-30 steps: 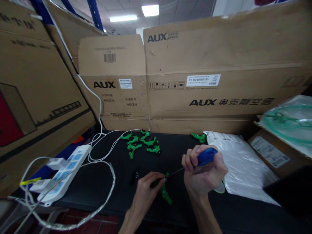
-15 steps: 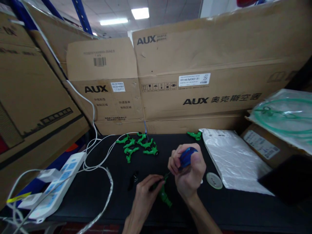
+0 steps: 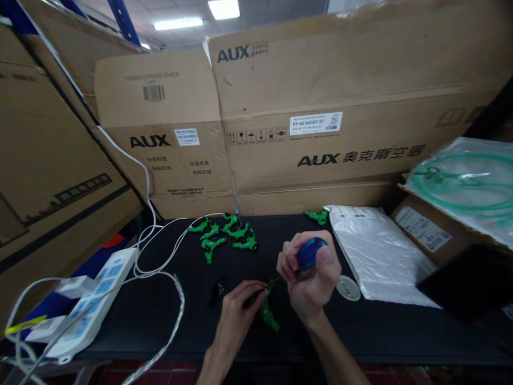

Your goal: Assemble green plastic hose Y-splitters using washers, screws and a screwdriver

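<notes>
My right hand (image 3: pixel 310 278) is wrapped round the blue handle of a screwdriver (image 3: pixel 309 253). Its thin shaft slants down to the left and meets a green plastic fitting (image 3: pixel 269 315) lying near the table's front. My left hand (image 3: pixel 240 310) pinches the upper end of that fitting, where a dark piece shows between thumb and fingers. The exact contact at the driver's tip is too small to make out. Left of my left hand lies a small dark cluster (image 3: pixel 217 289) with tiny shiny bits, perhaps screws.
Several green fittings (image 3: pixel 212 245) lie towards the back, another (image 3: pixel 316 216) at the back right. A white packet (image 3: pixel 372 256) and a round disc (image 3: pixel 348 288) are on the right. A white power strip (image 3: pixel 96 305) and looping cables occupy the left. Cardboard (image 3: pixel 260 203) walls the rear.
The view has shifted slightly, so everything sits a little higher and further left. Both hands keep their holds on the screwdriver and the fitting.
</notes>
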`<state>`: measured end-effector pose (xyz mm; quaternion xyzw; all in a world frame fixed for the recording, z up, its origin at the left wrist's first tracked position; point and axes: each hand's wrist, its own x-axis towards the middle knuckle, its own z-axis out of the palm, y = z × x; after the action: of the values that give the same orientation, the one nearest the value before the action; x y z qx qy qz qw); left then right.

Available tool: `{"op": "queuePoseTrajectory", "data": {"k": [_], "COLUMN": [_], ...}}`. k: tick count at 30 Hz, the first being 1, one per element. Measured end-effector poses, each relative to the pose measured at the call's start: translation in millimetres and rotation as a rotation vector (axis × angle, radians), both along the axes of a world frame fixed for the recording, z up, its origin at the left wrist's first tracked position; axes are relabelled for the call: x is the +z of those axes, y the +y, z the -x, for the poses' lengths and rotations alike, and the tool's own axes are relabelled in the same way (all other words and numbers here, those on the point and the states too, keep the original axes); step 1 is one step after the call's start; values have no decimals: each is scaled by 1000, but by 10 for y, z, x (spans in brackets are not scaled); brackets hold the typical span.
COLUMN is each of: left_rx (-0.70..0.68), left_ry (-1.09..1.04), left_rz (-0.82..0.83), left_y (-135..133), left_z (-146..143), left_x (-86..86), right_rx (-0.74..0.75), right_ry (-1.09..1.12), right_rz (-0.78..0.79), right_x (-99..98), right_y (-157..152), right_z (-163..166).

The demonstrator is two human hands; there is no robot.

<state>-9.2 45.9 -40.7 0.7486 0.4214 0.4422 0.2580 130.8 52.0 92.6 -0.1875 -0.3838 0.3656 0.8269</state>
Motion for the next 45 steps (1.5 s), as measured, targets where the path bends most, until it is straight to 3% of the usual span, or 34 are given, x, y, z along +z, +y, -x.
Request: {"op": "queuePoseTrajectory", "data": {"k": [9, 19, 27, 45], "left_rx": [0, 6, 8, -5], "left_ry": [4, -5, -8, -11], "left_rz": [12, -1, -12, 6], "left_y": [-5, -19, -5, -10], "left_z": [12, -9, -10, 2], "left_x": [-12, 56, 30, -4], "right_rx": [-5, -21, -15, -55], "right_ry": [-23, 25, 42, 47], "right_rz": [6, 21, 42, 62], "right_x": [-98, 130, 45, 72], "right_y": [25, -42, 9, -13], "right_z": [55, -60, -72, -52]}}
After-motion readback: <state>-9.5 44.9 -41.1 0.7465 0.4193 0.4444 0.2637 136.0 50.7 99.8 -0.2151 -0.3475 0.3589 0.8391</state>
